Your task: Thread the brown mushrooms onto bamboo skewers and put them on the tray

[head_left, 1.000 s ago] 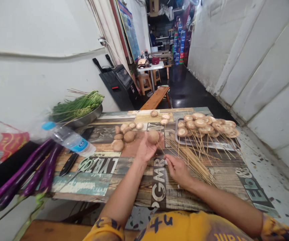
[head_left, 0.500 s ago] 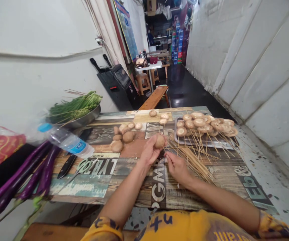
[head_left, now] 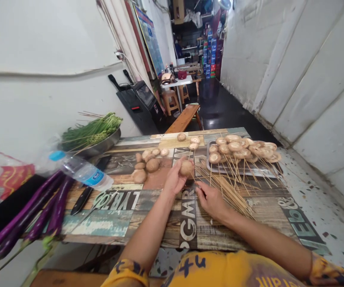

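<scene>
Fingers of my left hand [head_left: 174, 179] are wrapped round a brown mushroom [head_left: 186, 168], its cap facing up. Close by on the right, my right hand [head_left: 210, 199] pinches a thin bamboo skewer [head_left: 193, 177] whose upper part reaches the mushroom's edge; whether the tip is inside I cannot tell. A bundle of loose skewers [head_left: 234, 197] lies beside my right hand. Beyond it, a clear plastic tray [head_left: 249, 170] holds a pile of skewered mushrooms [head_left: 236, 146]. Several loose mushrooms [head_left: 152, 164] sit to the left of my left hand.
At the left lie a water bottle [head_left: 79, 172], a black-handled knife [head_left: 82, 198] and purple eggplants [head_left: 40, 209]. Behind them stands a metal bowl [head_left: 104, 144] of green vegetables [head_left: 94, 129]. Skewered mushrooms [head_left: 194, 142] rest near the table's far edge. A wooden bench [head_left: 183, 118] is beyond the table.
My left hand and its mushroom have shifted slightly left, and the mushroom's cap now shows more fully. My right hand keeps its pinch on the skewer, nearly in place. The view has tilted slightly.
</scene>
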A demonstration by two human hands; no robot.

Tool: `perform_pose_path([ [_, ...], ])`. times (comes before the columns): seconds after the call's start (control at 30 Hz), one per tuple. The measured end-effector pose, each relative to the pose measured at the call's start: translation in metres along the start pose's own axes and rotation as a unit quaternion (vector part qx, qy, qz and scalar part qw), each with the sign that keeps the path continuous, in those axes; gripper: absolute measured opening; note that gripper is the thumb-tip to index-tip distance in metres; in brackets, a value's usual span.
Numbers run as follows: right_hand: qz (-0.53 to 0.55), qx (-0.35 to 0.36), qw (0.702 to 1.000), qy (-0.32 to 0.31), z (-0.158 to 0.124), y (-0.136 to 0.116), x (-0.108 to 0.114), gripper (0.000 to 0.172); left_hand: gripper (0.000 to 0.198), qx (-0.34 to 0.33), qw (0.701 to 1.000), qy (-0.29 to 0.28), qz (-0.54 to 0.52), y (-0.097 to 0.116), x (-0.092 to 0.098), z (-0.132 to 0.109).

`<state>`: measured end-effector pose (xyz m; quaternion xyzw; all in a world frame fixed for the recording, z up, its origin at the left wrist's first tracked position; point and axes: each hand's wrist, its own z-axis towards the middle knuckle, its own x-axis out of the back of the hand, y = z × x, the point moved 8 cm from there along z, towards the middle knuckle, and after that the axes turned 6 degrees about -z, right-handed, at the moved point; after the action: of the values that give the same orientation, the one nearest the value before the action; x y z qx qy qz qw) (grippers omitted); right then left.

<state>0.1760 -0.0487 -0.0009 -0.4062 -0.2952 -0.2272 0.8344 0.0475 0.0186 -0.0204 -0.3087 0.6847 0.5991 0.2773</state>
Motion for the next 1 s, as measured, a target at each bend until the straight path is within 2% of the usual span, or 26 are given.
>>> perform_pose_path([
  [0.1,0.018,-0.008,1.000,0.021,-0.001,0.002,0.007,0.026,0.035,-0.013,0.999,0.031,0.038,0.001,0.013,0.006],
  [0.17,0.036,-0.013,0.998,0.051,-0.001,0.003,0.013,0.026,0.033,-0.073,0.988,0.072,0.114,0.010,0.028,0.009],
  [0.3,0.051,0.006,0.994,0.098,-0.002,-0.002,0.021,0.024,0.026,-0.203,0.920,0.125,0.310,0.036,0.049,0.010],
  [0.43,0.057,0.026,0.993,0.101,-0.003,-0.007,0.020,0.023,0.024,-0.268,0.854,0.136,0.425,0.057,0.057,0.010],
  [0.5,0.055,0.025,0.992,0.110,-0.002,-0.007,0.021,0.023,0.027,-0.266,0.803,0.125,0.519,0.065,0.054,0.015],
  [0.53,0.055,0.024,0.991,0.117,-0.002,-0.006,0.022,0.024,0.029,-0.260,0.760,0.116,0.584,0.069,0.050,0.020],
  [0.63,0.057,0.026,0.990,0.129,-0.001,-0.006,0.024,0.024,0.036,-0.225,0.579,0.100,0.777,0.075,0.042,0.040],
  [0.67,0.057,0.027,0.990,0.126,-0.001,-0.006,0.023,0.024,0.037,-0.208,0.525,0.103,0.819,0.078,0.041,0.048],
  [0.7,0.057,0.026,0.990,0.123,-0.001,-0.006,0.022,0.024,0.037,-0.194,0.489,0.107,0.844,0.080,0.041,0.055],
  [0.77,0.052,0.021,0.991,0.119,-0.001,-0.005,0.021,0.025,0.036,-0.173,0.454,0.113,0.867,0.085,0.040,0.069],
  [1.0,0.033,0.005,0.993,0.115,-0.001,0.001,0.018,0.027,0.031,-0.127,0.390,0.112,0.905,0.089,0.039,0.096],
])
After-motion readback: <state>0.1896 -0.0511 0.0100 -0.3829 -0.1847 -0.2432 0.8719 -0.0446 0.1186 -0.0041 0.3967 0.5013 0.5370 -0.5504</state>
